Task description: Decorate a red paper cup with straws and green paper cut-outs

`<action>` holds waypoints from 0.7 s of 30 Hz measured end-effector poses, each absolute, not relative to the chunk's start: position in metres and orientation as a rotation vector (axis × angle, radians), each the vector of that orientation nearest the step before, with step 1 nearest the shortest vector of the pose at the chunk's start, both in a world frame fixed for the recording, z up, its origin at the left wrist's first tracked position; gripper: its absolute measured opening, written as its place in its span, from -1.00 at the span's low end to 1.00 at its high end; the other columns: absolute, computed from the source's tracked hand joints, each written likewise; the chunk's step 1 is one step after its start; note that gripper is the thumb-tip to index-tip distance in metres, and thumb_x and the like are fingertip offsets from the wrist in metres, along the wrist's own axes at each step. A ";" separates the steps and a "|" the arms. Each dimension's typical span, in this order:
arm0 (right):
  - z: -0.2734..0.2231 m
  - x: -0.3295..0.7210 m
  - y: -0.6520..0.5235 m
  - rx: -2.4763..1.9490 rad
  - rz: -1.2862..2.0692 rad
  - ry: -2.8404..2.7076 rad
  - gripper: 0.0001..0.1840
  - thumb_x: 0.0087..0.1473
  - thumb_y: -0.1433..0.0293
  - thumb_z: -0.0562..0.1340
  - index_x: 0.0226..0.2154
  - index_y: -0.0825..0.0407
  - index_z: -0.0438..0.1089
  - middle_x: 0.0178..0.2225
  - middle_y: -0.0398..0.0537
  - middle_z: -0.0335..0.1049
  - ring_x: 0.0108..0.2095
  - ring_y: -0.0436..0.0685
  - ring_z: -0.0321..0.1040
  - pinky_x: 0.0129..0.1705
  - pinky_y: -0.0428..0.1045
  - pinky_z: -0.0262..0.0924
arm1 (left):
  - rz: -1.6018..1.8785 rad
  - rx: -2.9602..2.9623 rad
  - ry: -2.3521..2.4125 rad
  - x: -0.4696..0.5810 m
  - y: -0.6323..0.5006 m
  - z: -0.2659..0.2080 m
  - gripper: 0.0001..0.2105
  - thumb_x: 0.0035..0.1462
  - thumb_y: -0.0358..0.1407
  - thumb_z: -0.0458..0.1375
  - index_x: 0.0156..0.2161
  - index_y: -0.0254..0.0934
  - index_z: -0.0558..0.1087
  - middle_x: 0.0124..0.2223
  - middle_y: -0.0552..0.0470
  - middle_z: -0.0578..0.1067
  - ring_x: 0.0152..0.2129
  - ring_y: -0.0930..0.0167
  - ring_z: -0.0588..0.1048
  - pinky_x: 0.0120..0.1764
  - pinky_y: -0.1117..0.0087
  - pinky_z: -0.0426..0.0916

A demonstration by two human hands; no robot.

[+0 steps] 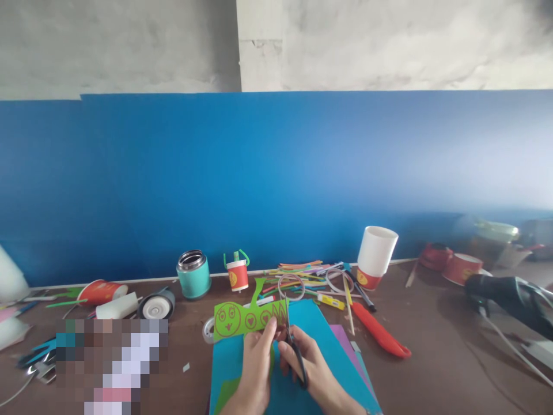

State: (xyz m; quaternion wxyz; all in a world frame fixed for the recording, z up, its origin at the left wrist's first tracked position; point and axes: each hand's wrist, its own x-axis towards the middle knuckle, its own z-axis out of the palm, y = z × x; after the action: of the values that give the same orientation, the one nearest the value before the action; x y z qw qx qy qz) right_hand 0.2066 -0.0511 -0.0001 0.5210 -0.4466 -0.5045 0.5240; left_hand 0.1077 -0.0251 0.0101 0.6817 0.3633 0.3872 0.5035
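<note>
My left hand (256, 363) is closed on a strip of green paper (254, 307), thumb on top near its right end. Drawn on the paper are a round face, circles with hearts and a zigzag. My right hand (305, 357) grips black-handled scissors (299, 358), their blades pointing up at the right end of the paper, beside the zigzag. Whether the blades are apart or together I cannot tell. Beneath both hands lie sheets of blue paper (309, 323), with a green piece (227, 393) at the lower left.
Behind the paper lie many coloured pipe cleaners (298, 278), a yellow glue stick (330, 301) and a tape roll (208, 330). A teal jar (193, 275), a small red cup (237, 275) and stacked white cups (377, 253) stand along the blue partition (276, 173). A red tool (380, 331) lies right.
</note>
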 end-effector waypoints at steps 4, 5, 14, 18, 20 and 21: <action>-0.002 0.207 -0.049 -1.077 1.247 -1.219 -0.55 -0.06 -0.01 0.21 -0.45 0.05 0.23 -0.68 -0.26 0.18 -0.67 -0.09 0.06 -0.65 -0.17 -0.07 | 1.124 0.840 0.805 0.106 -0.022 0.010 -0.58 -0.14 0.02 0.24 -0.56 -0.39 0.46 -0.72 0.10 0.34 -0.82 0.47 0.31 -0.74 0.49 0.19; -0.003 0.207 -0.049 -1.079 1.241 -1.219 -0.55 -0.06 -0.01 0.22 -0.45 0.05 0.23 -0.69 -0.27 0.17 -0.67 -0.09 0.07 -0.65 -0.17 -0.07 | 1.128 0.845 0.793 0.106 -0.021 0.009 -0.59 -0.13 0.01 0.24 -0.55 -0.40 0.47 -0.70 0.08 0.36 -0.80 0.47 0.33 -0.72 0.49 0.20; -0.001 0.207 -0.050 -1.089 1.224 -1.199 -0.54 -0.08 -0.01 0.22 -0.44 0.06 0.24 -0.71 -0.28 0.14 -0.67 -0.08 0.06 -0.64 -0.17 -0.04 | 1.151 0.878 0.817 0.104 -0.019 0.007 -0.56 -0.17 0.03 0.26 -0.47 -0.43 0.50 -0.60 -0.02 0.46 -0.67 0.36 0.44 -0.64 0.45 0.28; -0.002 0.207 -0.049 -1.072 1.222 -1.200 -0.56 -0.08 0.01 0.24 -0.45 0.05 0.24 -0.72 -0.28 0.14 -0.68 -0.09 0.05 -0.64 -0.17 -0.04 | 1.190 0.906 0.836 0.102 -0.018 0.009 -0.59 -0.18 0.00 0.28 -0.48 -0.41 0.51 -0.57 -0.03 0.49 -0.58 0.31 0.48 -0.52 0.39 0.35; -0.003 0.207 -0.049 -1.069 1.226 -1.193 -0.57 -0.08 0.01 0.25 -0.45 0.05 0.24 -0.72 -0.29 0.14 -0.68 -0.09 0.05 -0.64 -0.17 -0.03 | 1.205 0.908 0.849 0.101 -0.017 0.009 -0.60 -0.18 -0.01 0.28 -0.48 -0.40 0.51 -0.56 -0.04 0.49 -0.55 0.30 0.49 -0.48 0.37 0.36; -0.003 0.207 -0.049 -1.067 1.228 -1.191 -0.57 -0.08 0.02 0.25 -0.45 0.05 0.24 -0.72 -0.29 0.14 -0.68 -0.09 0.05 -0.64 -0.17 -0.03 | 1.211 0.904 0.855 0.101 -0.016 0.008 -0.61 -0.19 -0.01 0.29 -0.48 -0.40 0.51 -0.56 -0.04 0.50 -0.55 0.29 0.49 -0.47 0.37 0.37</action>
State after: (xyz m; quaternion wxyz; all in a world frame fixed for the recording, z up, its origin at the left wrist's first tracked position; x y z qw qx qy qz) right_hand 0.2070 -0.0488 -0.0035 0.5335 -0.4476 -0.4996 0.5152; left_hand 0.1013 -0.0165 0.0081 0.6464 0.3972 0.3757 0.5322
